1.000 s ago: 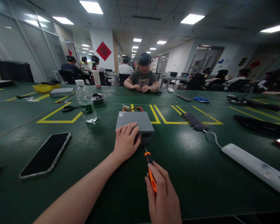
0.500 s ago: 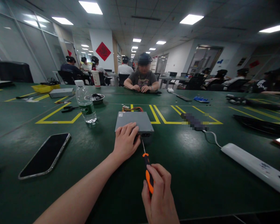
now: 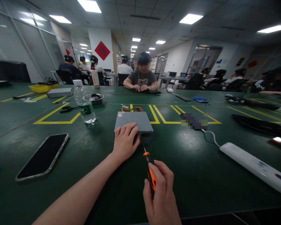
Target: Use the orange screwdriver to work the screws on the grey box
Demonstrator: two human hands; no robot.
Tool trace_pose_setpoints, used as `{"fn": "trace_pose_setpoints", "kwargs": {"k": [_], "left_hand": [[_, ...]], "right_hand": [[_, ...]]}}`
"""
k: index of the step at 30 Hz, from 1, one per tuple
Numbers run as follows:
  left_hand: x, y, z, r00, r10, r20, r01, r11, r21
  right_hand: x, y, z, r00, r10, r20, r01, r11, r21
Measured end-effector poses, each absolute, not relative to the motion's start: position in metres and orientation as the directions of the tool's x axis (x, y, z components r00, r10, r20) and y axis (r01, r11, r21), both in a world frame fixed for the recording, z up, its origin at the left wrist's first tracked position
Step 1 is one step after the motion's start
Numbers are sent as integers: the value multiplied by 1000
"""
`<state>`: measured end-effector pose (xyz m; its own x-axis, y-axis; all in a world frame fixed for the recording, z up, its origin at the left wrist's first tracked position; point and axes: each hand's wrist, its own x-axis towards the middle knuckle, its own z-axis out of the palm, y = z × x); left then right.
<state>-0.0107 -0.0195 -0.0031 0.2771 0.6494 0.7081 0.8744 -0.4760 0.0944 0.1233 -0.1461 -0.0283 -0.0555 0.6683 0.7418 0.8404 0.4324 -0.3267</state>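
Observation:
A grey computer power supply [image 3: 135,120] lies flat on the green table, a socket in its near side and coloured cables behind it. My left hand [image 3: 125,139] grips its near left part, fingers over the top and thumb at the front side. In my right hand [image 3: 160,190] is an orange and black screwdriver [image 3: 152,176], held by the handle between thumb and fingers. Its thin shaft points away from me, with the tip at the near side of the power supply, close to my left thumb. Whether the tip sits in a screw I cannot tell.
To the left are a phone [image 3: 43,156], a water bottle [image 3: 84,104] and a metal bowl [image 3: 97,98]. A white power strip [image 3: 253,165] with a cable lies to the right. Across the table sits a person [image 3: 142,76]. A yellow tray [image 3: 43,88] stands at the far left.
The screwdriver handle has turned and tilted slightly in my right hand, whose fingers have shifted a little. My left hand stays on the power supply. The whole view has shifted slightly.

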Motion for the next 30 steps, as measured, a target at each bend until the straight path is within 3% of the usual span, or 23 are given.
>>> {"fn": "trace_pose_setpoints", "kwargs": {"k": [6,14,20,27,30], "left_hand": [[-11,-19,-4,279,650,706,874,-477,93],[-9,-20,-3,271,652,709,872,-478,106],[-10,-19,-4,271,654,707,876,-472,101],[-10,-20,-3,282,652,704,875,-475,90],[-10,-20,-3,272,651,709,875,-475,100]], "right_hand": [[124,-141,-24,-68,550,832,843,477,-246],[131,-143,-27,-37,729,683,847,386,-366],[126,-140,-32,-25,597,802,827,463,-319],[141,-142,-19,-62,716,695,824,430,-370],[132,-142,-25,-45,691,721,797,460,-391]]}}
